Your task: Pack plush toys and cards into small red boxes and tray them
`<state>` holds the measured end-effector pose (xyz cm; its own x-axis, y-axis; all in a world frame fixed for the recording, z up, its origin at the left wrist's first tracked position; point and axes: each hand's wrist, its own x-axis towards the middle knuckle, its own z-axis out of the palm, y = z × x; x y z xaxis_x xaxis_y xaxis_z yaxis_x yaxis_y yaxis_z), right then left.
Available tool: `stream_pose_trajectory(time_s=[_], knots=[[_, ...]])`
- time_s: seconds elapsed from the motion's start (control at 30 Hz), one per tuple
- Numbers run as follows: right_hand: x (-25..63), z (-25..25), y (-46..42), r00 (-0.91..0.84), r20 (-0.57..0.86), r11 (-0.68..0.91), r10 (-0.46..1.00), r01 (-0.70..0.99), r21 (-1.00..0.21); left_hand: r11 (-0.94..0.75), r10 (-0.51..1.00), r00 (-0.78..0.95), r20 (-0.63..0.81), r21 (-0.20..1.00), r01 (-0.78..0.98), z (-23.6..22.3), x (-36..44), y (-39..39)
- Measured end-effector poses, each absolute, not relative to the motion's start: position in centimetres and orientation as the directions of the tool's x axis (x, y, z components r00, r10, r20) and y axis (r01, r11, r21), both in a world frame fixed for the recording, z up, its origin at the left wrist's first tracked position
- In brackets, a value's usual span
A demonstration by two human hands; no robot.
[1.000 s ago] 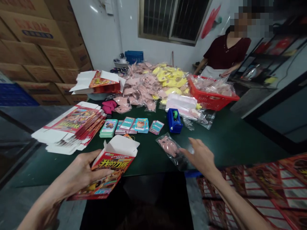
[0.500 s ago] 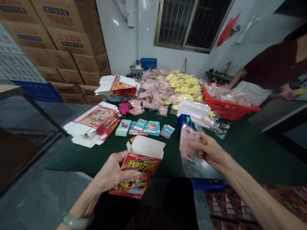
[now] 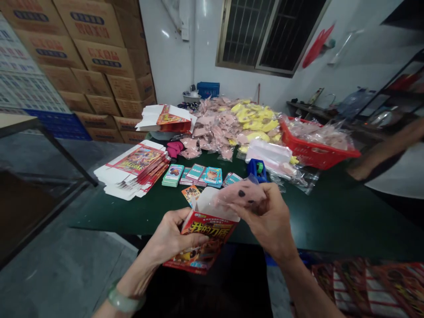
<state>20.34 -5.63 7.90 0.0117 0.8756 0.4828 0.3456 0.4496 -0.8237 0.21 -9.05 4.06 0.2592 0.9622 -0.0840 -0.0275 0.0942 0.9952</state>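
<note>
My left hand [image 3: 174, 238] grips a red printed cardboard box [image 3: 205, 236] around its lower body, with the white top flaps standing open. My right hand [image 3: 268, 216] pinches a pink plush toy in a clear plastic bag [image 3: 243, 194], holding it just over the box mouth. The bag touches the upper flap area. A small orange card [image 3: 191, 194] lies on the green table [image 3: 331, 221] just behind the box.
Flat carton blanks [image 3: 134, 168] and several card decks [image 3: 195, 174] lie on the table, beside a blue tape dispenser [image 3: 256, 168]. Behind are bagged pink and yellow toys [image 3: 232, 126] and a red basket [image 3: 318, 150]. A co-worker's arm [image 3: 380, 150] enters at right. Cardboard cartons [image 3: 92, 75] are stacked at left.
My right hand has brought the bagged pink toy left, over the box mouth. The box has moved slightly right and up in my left hand. The co-worker has moved mostly out of view.
</note>
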Motion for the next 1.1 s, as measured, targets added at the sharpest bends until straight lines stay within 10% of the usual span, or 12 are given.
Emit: stream_pose_trajectory(time_s=[0.13,0.37,0.6,0.83,0.97,1.1], knots=[[22.0,9.2,-5.6,-0.216,0.418,0.459,0.882,0.592,-0.663,0.086,0.969,0.234,-0.079,0.996,-0.021,3.9,0.0,-9.0],[22.0,10.1,-5.8,-0.343,0.676,0.727,0.652,0.534,-0.431,0.094,0.972,0.222,-0.079,0.994,-0.058,3.8,-0.3,-9.6],[18.9,9.1,-7.2,-0.476,0.613,0.736,0.631,0.617,-0.278,0.063,0.992,0.110,-0.063,0.998,0.004,3.3,-0.9,-10.5],[16.5,7.4,-10.0,-0.626,0.682,0.925,0.379,0.270,-0.266,-0.039,0.999,0.010,0.038,0.988,0.147,2.1,-2.0,-12.5],[18.8,4.8,-4.3,-0.291,0.653,0.678,0.699,0.560,-0.477,0.023,0.951,-0.309,-0.013,0.999,0.030,2.0,-3.7,-12.9],[21.3,0.2,4.9,-0.171,0.325,0.279,0.930,0.905,-0.323,-0.011,0.728,-0.684,0.040,0.999,0.047,3.1,-5.7,-12.2]])
